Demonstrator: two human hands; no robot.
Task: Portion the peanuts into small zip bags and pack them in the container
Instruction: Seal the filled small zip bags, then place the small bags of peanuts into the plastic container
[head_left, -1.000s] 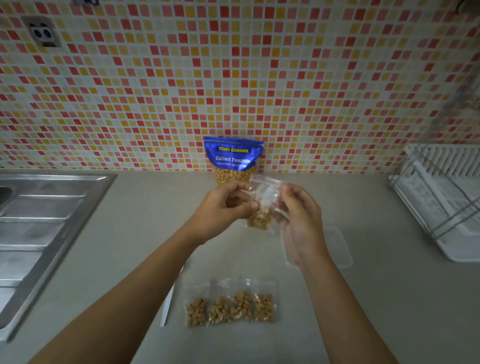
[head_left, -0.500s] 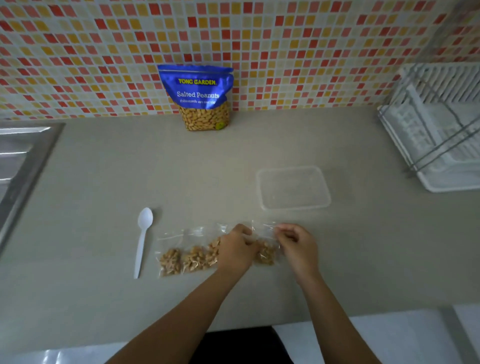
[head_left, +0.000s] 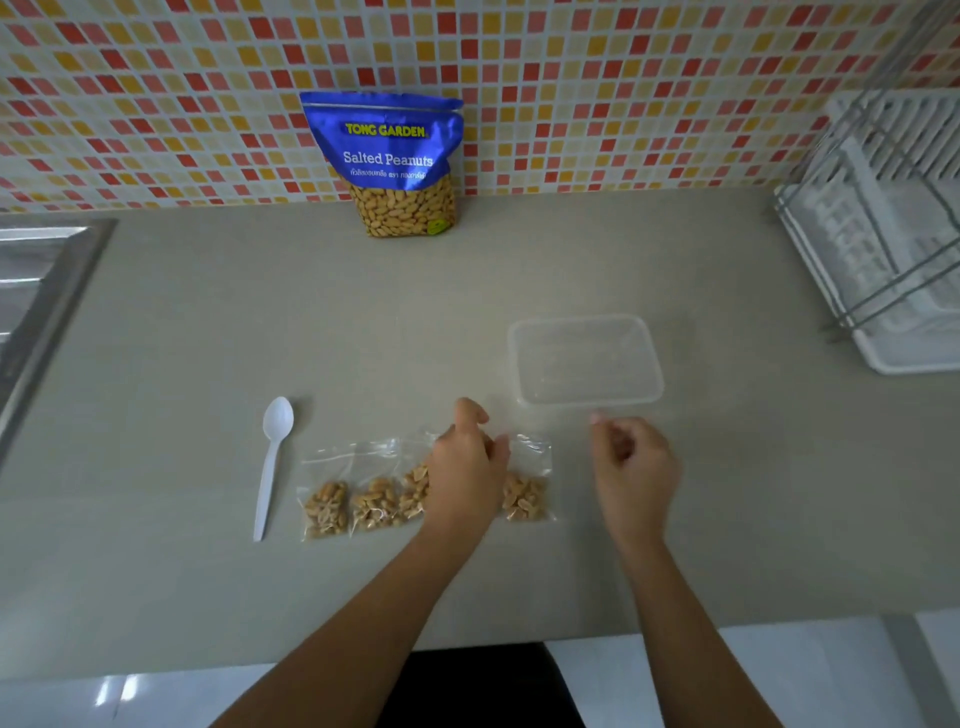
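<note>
Your left hand (head_left: 467, 470) covers part of the zip bags (head_left: 374, 501), grip unclear; your right hand (head_left: 636, 467) curls loosely, empty.

A home kitchen, and the grey countertop (head_left: 208, 322) shows it. Behind the countertop rises a wall of small red, orange and yellow mosaic tiles (head_left: 623, 78). At its left end sits a stainless-steel sink (head_left: 47, 291) with a ribbed drainer. At its right end is a white dish rack (head_left: 893, 234) with wire rails. A peanut pouch (head_left: 389, 161) stands at its back edge, against the tiles.
</note>
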